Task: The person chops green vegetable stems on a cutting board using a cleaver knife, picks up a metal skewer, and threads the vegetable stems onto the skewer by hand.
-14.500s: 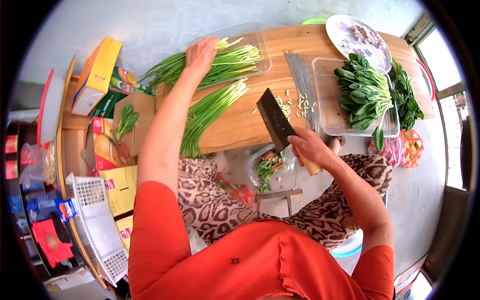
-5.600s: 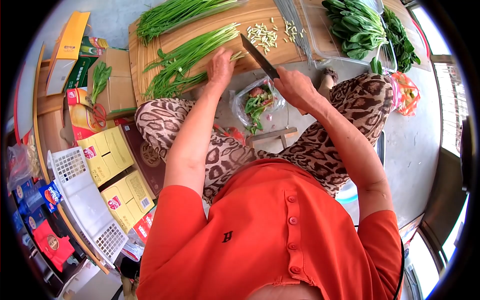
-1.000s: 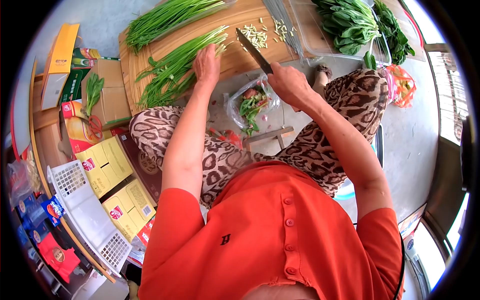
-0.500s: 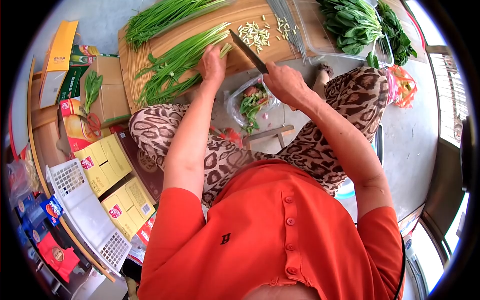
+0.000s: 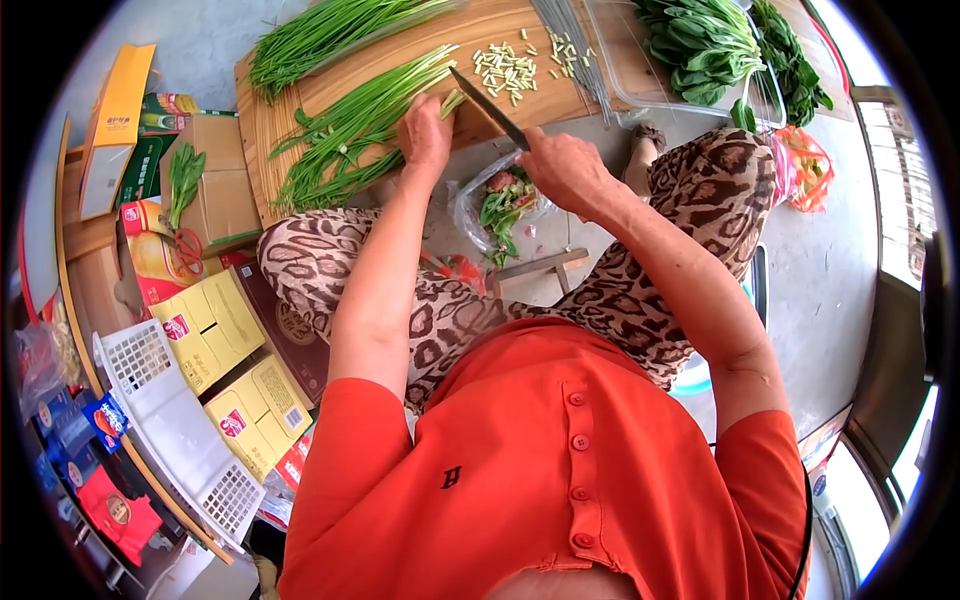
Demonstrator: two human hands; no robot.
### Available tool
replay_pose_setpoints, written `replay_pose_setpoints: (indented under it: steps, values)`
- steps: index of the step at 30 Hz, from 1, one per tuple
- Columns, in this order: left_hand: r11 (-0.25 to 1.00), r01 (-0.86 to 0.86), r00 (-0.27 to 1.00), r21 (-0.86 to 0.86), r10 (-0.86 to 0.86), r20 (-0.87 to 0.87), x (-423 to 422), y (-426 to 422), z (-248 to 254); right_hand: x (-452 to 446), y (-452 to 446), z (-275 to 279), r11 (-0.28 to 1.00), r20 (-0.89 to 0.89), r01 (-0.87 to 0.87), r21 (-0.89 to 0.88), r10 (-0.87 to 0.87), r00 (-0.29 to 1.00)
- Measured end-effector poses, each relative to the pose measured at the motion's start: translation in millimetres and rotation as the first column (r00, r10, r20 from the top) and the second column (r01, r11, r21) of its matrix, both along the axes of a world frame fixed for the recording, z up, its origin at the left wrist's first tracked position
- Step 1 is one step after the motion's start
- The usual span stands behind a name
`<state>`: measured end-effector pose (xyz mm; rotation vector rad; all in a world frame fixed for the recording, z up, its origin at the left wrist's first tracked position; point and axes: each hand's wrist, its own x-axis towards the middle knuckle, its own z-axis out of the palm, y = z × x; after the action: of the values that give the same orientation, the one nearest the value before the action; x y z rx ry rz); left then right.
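My left hand [image 5: 425, 138] is closed around a bunch of garlic chives [image 5: 355, 125] lying on the wooden cutting board [image 5: 505, 22]. Their pale ends stick out past my fingers. In my right hand [image 5: 568, 170] is a knife [image 5: 487, 106] with a long dark blade, gripped by the handle. Its tip reaches up and left to the chives' cut ends, right beside my left hand; whether the edge touches them I cannot tell. Short chopped pieces [image 5: 505, 72] lie scattered to the right of the blade.
More uncut chives [image 5: 310, 40] lie at the board's back. Leafy greens [image 5: 700, 50] fill a clear tray on the right. Below the board sits a plastic bag of trimmings [image 5: 507, 205]. Boxes [image 5: 208, 325] and a white basket [image 5: 170, 420] line the left; a red bag [image 5: 803, 170] stands right.
My right hand and the knife have shifted slightly left, bringing the blade nearer my left hand. My left hand stays nearly in place on the chives.
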<state>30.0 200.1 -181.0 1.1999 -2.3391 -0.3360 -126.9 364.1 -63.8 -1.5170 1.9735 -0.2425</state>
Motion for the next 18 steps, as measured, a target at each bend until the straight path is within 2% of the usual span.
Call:
replay_pose_setpoints:
  steps: [11, 18]
  values:
    - [0.999, 0.007, 0.999, -0.04, -0.008, -0.032, -0.3, -1.7, -3.9, 1.9, -1.0, -5.4, 1.0, 0.0, 0.002, -0.003, -0.002, 1.0]
    - [0.998, 0.021, 0.999, -0.062, -0.019, 0.032, -0.4, 5.2, 7.9, 6.4, -4.8, -3.6, 1.0, -0.036, -0.004, 0.029, 0.005, 0.999]
